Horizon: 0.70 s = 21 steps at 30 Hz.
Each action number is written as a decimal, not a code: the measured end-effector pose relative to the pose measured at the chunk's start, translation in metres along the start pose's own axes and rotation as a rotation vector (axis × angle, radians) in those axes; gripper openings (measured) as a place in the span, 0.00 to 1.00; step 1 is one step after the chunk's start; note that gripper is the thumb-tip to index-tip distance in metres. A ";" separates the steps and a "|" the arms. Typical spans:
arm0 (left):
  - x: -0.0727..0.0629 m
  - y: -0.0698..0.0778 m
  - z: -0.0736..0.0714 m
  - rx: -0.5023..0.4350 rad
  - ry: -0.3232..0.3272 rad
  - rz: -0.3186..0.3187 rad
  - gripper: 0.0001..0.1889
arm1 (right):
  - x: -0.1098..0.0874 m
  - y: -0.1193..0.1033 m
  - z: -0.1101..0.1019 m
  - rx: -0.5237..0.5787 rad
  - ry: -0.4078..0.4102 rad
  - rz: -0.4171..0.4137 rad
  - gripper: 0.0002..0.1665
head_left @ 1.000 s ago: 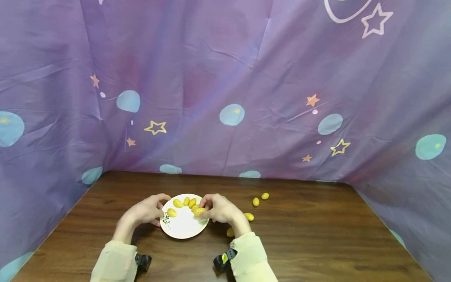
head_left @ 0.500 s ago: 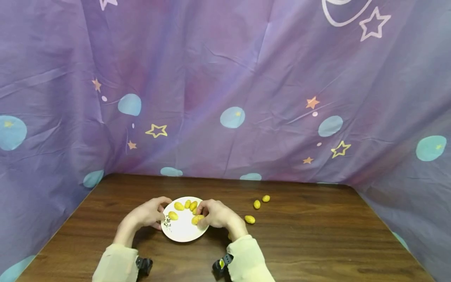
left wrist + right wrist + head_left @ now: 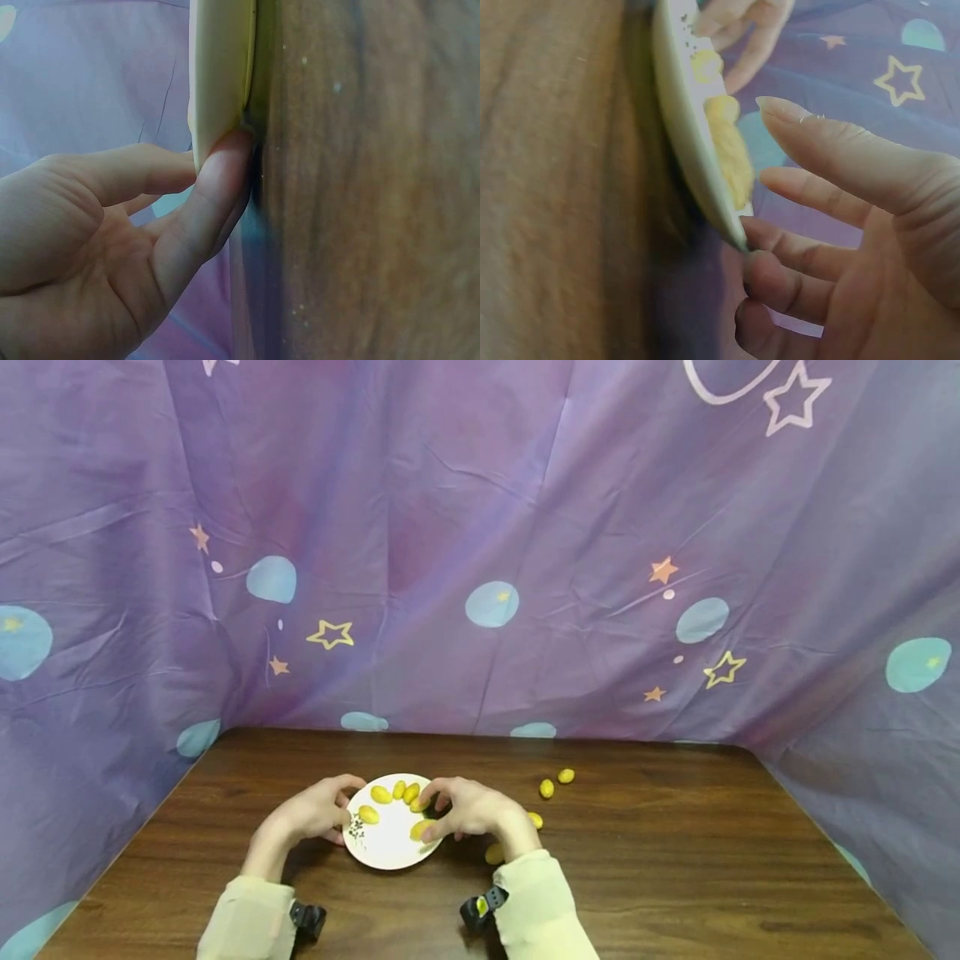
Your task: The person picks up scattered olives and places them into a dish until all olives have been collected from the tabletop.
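A round white plate (image 3: pixel 390 852) with a small dark leaf print sits on the table. Several small yellow oval fruits (image 3: pixel 381 795) lie on it, mostly along its far side. My left hand (image 3: pixel 315 810) pinches the plate's left rim between thumb and fingers, as the left wrist view (image 3: pixel 127 225) shows. At the right rim is my right hand (image 3: pixel 468 808), thumb and index finger spread apart. One yellow fruit (image 3: pixel 421 830) lies by its thumb tip. In the right wrist view, lower fingertips (image 3: pixel 765 274) are right at the plate's edge, and the thumb stands away from the fruits.
On the brown wooden table (image 3: pixel 675 860), two yellow fruits (image 3: pixel 547 788) lie beyond the right hand. Another fruit (image 3: pixel 494 853) is partly hidden by the right wrist, and one more (image 3: pixel 535 820) shows just past it. A purple patterned cloth (image 3: pixel 480 527) hangs behind and beside the table.
The right hand's thumb and fingers have parted from a yellow fruit, which now lies on the plate's right side. The left hand keeps its hold on the rim.
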<state>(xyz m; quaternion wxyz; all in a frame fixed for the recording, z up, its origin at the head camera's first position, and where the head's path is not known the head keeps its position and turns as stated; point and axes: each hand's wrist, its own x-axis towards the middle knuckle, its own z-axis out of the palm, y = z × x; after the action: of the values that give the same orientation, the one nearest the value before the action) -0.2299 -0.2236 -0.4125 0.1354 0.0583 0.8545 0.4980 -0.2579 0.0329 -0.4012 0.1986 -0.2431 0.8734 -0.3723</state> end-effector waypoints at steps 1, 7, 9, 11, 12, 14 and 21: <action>0.000 0.000 0.000 -0.001 0.003 -0.005 0.31 | -0.001 0.001 -0.002 0.029 -0.001 -0.012 0.29; 0.001 -0.001 -0.001 -0.009 -0.019 0.009 0.32 | -0.009 0.013 -0.019 0.186 0.032 -0.080 0.36; 0.000 -0.002 -0.002 -0.006 -0.016 0.007 0.32 | -0.013 0.016 -0.025 0.204 0.060 -0.095 0.34; -0.002 -0.003 -0.005 -0.002 -0.013 0.002 0.32 | -0.017 0.019 -0.031 0.224 0.084 -0.100 0.33; -0.003 -0.004 -0.005 -0.003 -0.005 -0.006 0.32 | -0.019 0.020 -0.034 0.229 0.097 -0.106 0.32; -0.004 -0.004 -0.006 0.000 -0.005 -0.008 0.31 | -0.023 0.026 -0.040 0.239 0.125 -0.109 0.31; 0.000 -0.001 -0.001 -0.006 -0.017 -0.007 0.31 | -0.038 0.058 -0.066 0.330 0.304 -0.097 0.27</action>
<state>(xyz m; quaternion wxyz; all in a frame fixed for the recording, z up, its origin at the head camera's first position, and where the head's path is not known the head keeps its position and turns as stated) -0.2306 -0.2251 -0.4133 0.1446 0.0589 0.8520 0.4996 -0.2784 0.1263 -0.3955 0.0837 -0.1901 0.8077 -0.5517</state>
